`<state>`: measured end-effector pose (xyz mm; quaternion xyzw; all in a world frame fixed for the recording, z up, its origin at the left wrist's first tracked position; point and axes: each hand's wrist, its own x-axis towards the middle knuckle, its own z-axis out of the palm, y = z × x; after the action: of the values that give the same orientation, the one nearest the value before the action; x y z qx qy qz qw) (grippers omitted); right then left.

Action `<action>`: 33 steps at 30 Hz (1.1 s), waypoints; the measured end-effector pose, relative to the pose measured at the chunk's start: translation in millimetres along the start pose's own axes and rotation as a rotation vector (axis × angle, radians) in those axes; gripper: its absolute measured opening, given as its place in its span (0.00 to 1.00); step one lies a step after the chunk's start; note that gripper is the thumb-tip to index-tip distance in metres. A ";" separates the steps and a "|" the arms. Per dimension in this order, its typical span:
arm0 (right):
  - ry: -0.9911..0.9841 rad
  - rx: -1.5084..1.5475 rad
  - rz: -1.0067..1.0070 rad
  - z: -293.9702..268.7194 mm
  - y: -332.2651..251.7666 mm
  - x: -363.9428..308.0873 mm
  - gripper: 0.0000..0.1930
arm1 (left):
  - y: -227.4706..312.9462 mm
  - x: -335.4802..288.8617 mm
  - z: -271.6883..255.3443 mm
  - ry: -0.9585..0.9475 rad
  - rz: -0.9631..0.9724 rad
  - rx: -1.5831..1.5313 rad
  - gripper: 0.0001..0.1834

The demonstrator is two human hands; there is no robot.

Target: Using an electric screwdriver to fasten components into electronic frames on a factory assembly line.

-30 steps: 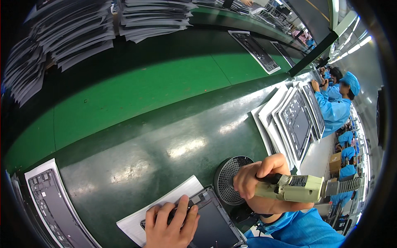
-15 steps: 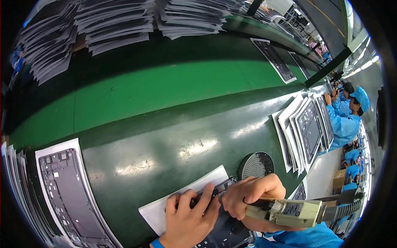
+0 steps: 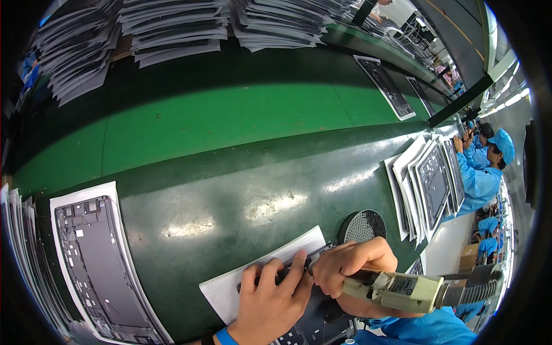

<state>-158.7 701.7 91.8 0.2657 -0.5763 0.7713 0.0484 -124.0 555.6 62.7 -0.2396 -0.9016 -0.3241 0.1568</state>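
My right hand [image 3: 357, 261] is wrapped around a cream-coloured electric screwdriver [image 3: 405, 292], its cable end pointing right. The tool's tip is hidden behind my fingers. Below both hands lies a dark laptop casing panel [image 3: 313, 328] with small white patches, on a white sheet [image 3: 221, 290]. My left hand [image 3: 273, 299] rests on the panel's upper part with fingers spread and bent, its fingertips close to my right hand. Just beyond my right hand stands a round black dish [image 3: 363, 226] holding small dark pieces, too small to name.
Another casing panel [image 3: 100, 259] lies on white sheeting at left, beside a stack of sheeted panels [image 3: 26, 264]. More stacked panels [image 3: 422, 178] stand at right, near a co-worker in blue [image 3: 486, 167]. Tall stacks [image 3: 175, 29] line the green bench's [image 3: 230, 115] far side.
The whole view has shifted slightly. Both hands stay together over the panel, the right still gripping the electric screwdriver, which sits a little differently in the picture.
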 end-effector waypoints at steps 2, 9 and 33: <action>0.112 0.124 -0.012 5.0 1.3 0.6 0.32 | -4.0 -2.7 6.8 0.059 -0.018 -0.031 0.12; -0.127 0.269 0.058 -19.3 -33.1 7.3 0.19 | -0.3 7.0 -10.7 0.110 -0.154 -0.312 0.13; -0.111 0.037 0.109 -8.6 -52.0 6.6 0.36 | -1.2 8.5 -17.0 0.170 0.006 -0.335 0.07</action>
<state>-147.5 725.3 138.1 0.2770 -0.5772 0.7676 -0.0308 -129.6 546.3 78.5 -0.2367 -0.8178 -0.4885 0.1912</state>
